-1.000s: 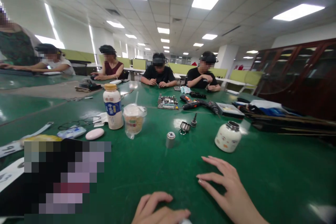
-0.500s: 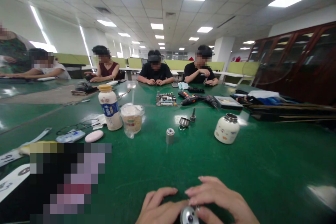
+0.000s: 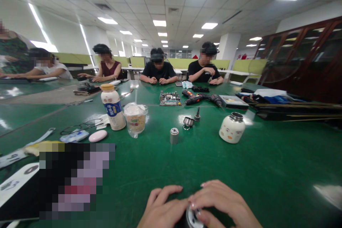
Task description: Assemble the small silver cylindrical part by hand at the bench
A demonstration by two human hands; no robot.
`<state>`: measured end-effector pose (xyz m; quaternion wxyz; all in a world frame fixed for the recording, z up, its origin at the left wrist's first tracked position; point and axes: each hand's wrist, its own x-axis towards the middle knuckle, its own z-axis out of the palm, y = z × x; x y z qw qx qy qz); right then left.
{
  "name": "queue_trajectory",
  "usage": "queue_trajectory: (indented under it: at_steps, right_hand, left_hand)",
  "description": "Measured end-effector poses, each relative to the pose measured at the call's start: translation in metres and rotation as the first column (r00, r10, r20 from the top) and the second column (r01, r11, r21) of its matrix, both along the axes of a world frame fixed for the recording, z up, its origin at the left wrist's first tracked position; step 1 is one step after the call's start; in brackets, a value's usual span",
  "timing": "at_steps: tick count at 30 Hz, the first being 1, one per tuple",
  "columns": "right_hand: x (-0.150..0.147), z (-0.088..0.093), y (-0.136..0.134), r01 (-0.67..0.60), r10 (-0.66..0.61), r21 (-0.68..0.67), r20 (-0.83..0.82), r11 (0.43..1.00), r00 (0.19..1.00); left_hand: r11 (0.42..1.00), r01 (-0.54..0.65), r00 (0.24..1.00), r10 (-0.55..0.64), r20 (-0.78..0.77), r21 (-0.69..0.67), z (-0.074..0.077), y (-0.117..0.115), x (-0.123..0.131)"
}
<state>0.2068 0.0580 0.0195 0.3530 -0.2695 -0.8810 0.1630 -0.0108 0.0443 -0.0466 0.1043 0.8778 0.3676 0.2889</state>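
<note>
At near edge of the green table (image 3: 267,160), left hand (image 3: 160,211) & right hand (image 3: 223,203) both gripped a small metal cap (image 3: 193,218), which sat betw. their fingertips.

Two hands were in view, one left hand (image 3: 160,212) and one right hand (image 3: 224,203), along with one round metal part (image 3: 194,218). There were five other people (image 3: 10,51) (image 3: 45,67) (image 3: 107,66) (image 3: 158,70) (image 3: 204,70). The one green table (image 3: 267,171) carried one bottle (image 3: 112,107), one plastic cup (image 3: 135,119), one white jar (image 3: 232,128), one small metal cylinder (image 3: 174,136), one circuit board (image 3: 170,98), two power drills (image 3: 193,99) (image 3: 216,99) and one pink oval case (image 3: 97,135)
</note>
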Motion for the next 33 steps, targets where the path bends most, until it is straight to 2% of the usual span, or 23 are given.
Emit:
queue_trajectory:
  at_steps: [3, 6, 11, 14, 16, 18, 21, 24, 29, 31, 33]
  right_hand:
    - [-0.001, 0.002, -0.001, -0.003, 0.003, 0.011, 0.007, 1.000, 1.000]
    - [-0.001, 0.002, -0.001, 0.003, -0.003, 0.021, -0.003, 1.000, 1.000]
    - [0.003, -0.008, 0.003, 0.000, -0.002, 0.090, 0.014, 0.996, 1.000]
    - [0.008, -0.023, 0.005, 0.057, -0.061, 0.081, 0.055, 0.995, 0.997]
    - [0.011, -0.032, 0.006, 0.111, -0.114, 0.034, 0.100, 0.993, 0.988]
    - [0.012, -0.036, 0.007, 0.138, -0.137, 0.006, 0.168, 0.990, 0.976]
    - [0.012, -0.032, 0.007, 0.105, -0.100, -0.004, 0.283, 0.994, 0.954]
    - [0.010, -0.025, 0.006, 0.084, -0.066, -0.037, 0.356, 0.996, 0.932]
    - [0.007, -0.018, 0.003, 0.105, -0.066, -0.079, 0.395, 0.991, 0.916]
    - [0.007, -0.017, 0.002, 0.109, -0.063, -0.090, 0.408, 0.990, 0.911]
    - [0.008, -0.017, 0.002, 0.113, -0.064, -0.094, 0.419, 0.989, 0.906]
  left_hand:
    - [0.997, 0.045, 0.998, -0.042, -0.042, 0.060, -0.002, 0.003, 0.000]
    - [0.994, 0.010, 1.000, -0.007, -0.028, 0.110, -0.005, 0.004, 0.002]
    - [0.998, -0.063, 0.991, 0.060, -0.119, -0.022, 0.011, 0.002, 0.002]
    - [0.990, -0.137, 0.991, 0.136, -0.017, -0.046, 0.018, 0.002, 0.000]
    - [0.985, -0.169, 0.982, 0.167, 0.092, 0.018, 0.017, 0.002, -0.002]
    - [0.981, -0.130, 0.985, 0.112, 0.130, 0.144, 0.017, 0.003, -0.003]
    - [0.948, -0.017, 1.000, 0.018, 0.001, 0.318, 0.017, 0.003, -0.003]
    - [0.911, 0.012, 0.997, 0.020, -0.072, 0.412, 0.016, 0.005, -0.002]
    - [0.892, 0.016, 0.999, 0.007, -0.048, 0.452, 0.008, 0.010, 0.001]
    - [0.894, 0.011, 0.999, 0.006, -0.036, 0.447, 0.010, 0.009, 0.001]
    - [0.900, -0.041, 0.997, 0.062, -0.034, 0.434, 0.014, 0.005, -0.001]
